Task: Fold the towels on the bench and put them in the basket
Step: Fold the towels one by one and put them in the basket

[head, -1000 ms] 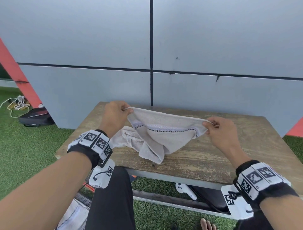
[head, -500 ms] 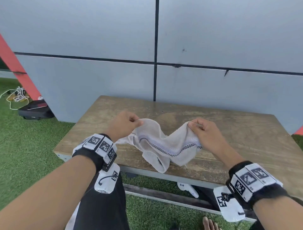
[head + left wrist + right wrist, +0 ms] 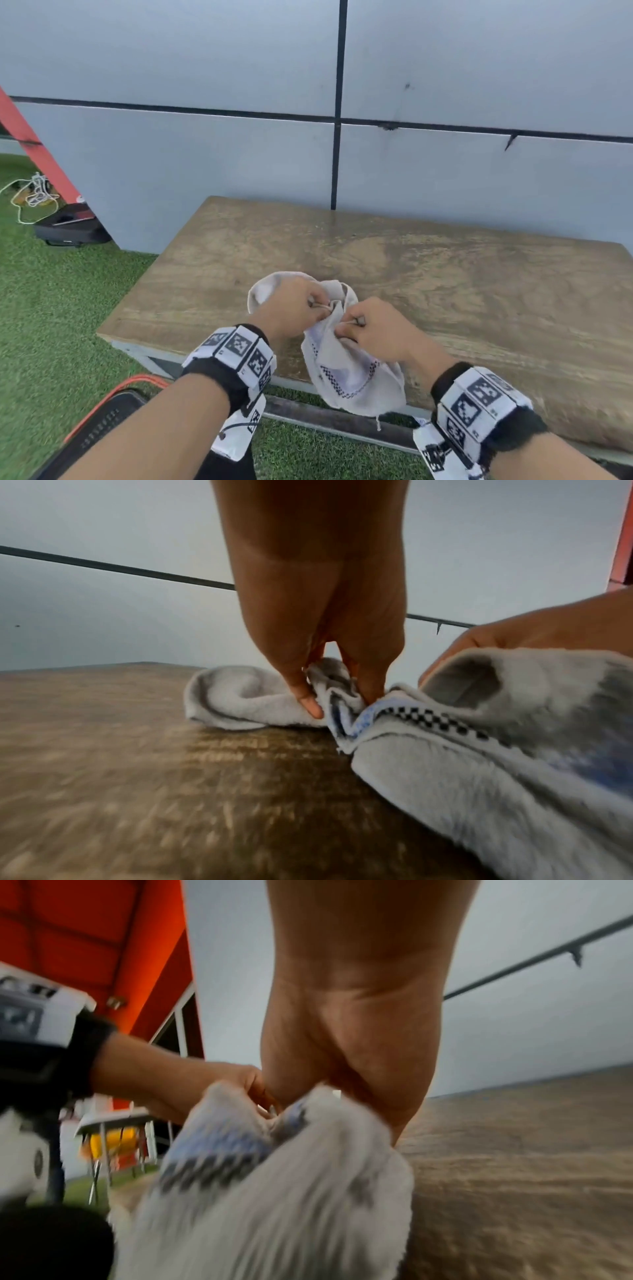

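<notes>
A pale grey towel (image 3: 356, 377) with a dark checked stripe lies bunched at the front edge of the wooden bench (image 3: 445, 274), part of it hanging over the edge. My left hand (image 3: 294, 308) pinches one edge of it between thumb and fingers, and my right hand (image 3: 373, 329) pinches another edge close beside it. In the left wrist view the left hand (image 3: 329, 696) nips the towel (image 3: 479, 764) at a fold on the bench top. In the right wrist view the right hand (image 3: 342, 1096) grips the towel (image 3: 274, 1191), blurred. The basket (image 3: 99, 428) shows as a dark, orange-rimmed shape at lower left.
A grey panelled wall (image 3: 342, 102) stands right behind the bench. Artificial grass (image 3: 51, 325) surrounds it. A black case (image 3: 68, 226) and a coil of cord (image 3: 34, 195) lie on the grass at far left, by a red beam (image 3: 34, 147).
My hands, spread wide with the towel stretched between them, have come together near the bench's front edge. The towel now hangs doubled between them. The view tilted down.
</notes>
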